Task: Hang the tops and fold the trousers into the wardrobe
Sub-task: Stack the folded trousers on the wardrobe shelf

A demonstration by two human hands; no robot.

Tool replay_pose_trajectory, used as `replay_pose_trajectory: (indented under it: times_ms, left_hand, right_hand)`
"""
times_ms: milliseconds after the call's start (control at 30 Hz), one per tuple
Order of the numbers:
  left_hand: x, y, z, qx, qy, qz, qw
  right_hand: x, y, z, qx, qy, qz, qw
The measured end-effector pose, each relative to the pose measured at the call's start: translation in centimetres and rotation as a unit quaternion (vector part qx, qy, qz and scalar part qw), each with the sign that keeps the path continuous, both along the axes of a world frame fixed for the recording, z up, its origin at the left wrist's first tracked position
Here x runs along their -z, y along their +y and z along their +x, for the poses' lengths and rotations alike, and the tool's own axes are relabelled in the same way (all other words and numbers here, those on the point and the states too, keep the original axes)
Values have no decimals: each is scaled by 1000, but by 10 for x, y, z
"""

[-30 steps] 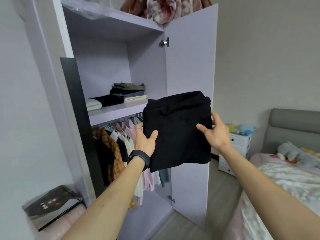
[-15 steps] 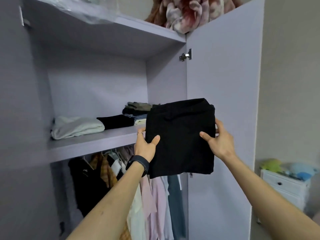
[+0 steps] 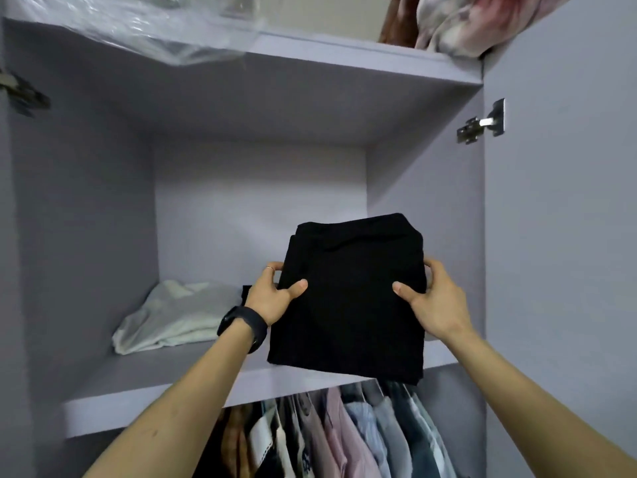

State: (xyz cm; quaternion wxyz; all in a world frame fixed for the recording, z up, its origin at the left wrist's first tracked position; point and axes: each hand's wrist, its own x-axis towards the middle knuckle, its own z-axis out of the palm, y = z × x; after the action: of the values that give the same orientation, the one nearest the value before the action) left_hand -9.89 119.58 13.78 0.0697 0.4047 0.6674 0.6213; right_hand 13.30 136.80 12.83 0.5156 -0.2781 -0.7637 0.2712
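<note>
Both thumbs [image 3: 298,287] press on the front of the folded black trousers [image 3: 351,305] and the other fingers curl behind its edges, so the left hand [image 3: 270,300] and right hand [image 3: 436,307] clamp it. It hangs above the shelf [image 3: 155,384], perhaps not yet resting there. This looks like the placing step. Next, lower it flat beside the pale garment [image 3: 172,315].

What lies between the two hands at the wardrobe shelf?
In the head view, the folded black trousers span the gap: the left hand grips one side edge, the right hand the other.
</note>
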Motion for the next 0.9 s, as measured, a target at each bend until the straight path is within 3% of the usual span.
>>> replay_pose_trajectory:
  times_ms: [167,400,567,833,900]
  left_hand:
    - [-50,17,-101,-72,73,-126,987]
    - [-114,77,-231,-97,214,-351,906]
    - [-139,126,-309,-59,237,-412,878]
    - [-91,211,-380,53,228,-453,861]
    - [-70,223,-393,62,212,-484,847]
  right_hand:
    - [9,-2,-95,-53,-3,-107,993]
    - [19,-31,-224,-119,34,-332,935]
    - [8,-9,-295,-119,-13,-378,918]
    - [24,34,-348,-59,-57,-387,919]
    - [24,22,-355,-59,-149,-348,924]
